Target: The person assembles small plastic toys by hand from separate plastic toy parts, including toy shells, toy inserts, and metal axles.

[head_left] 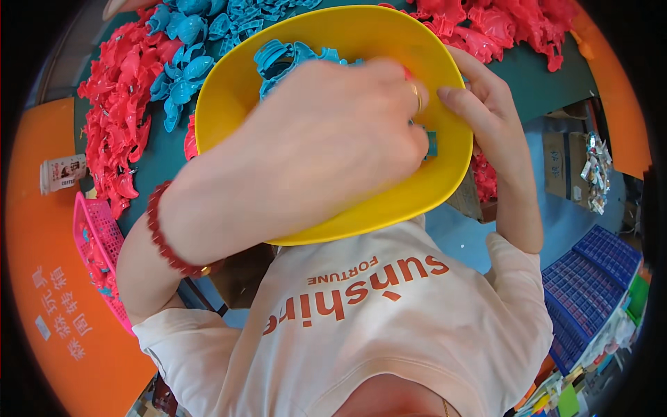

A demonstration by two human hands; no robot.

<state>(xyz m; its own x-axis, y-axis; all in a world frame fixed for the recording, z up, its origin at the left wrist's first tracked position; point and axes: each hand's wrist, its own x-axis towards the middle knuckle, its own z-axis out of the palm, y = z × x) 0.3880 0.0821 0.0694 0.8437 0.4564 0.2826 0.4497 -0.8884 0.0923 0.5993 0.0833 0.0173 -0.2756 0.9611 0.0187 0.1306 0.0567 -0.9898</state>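
Observation:
A yellow plastic basin [226, 111] is tilted in front of my chest, with blue plastic pieces [274, 59] inside at its far side. My right hand [486, 104] grips the basin's right rim, thumb on the inner side and fingers behind it. Reaching across the basin, my left hand [354, 118] is slightly blurred, its fingers curled inward. What those fingers hold, if anything, is hidden beneath the hand. A small blue-green bit [431, 143] shows just beside them. A red bead bracelet [161, 222] circles my left wrist.
Red plastic pieces [118, 104] and blue flower-like pieces [182, 80] are heaped on the dark green table [549, 94]. At left are a pink basket [104, 229] and a paper cup [62, 174]. Blue crates [590, 292] stand lower right. Part of a hand [125, 5] shows at top left.

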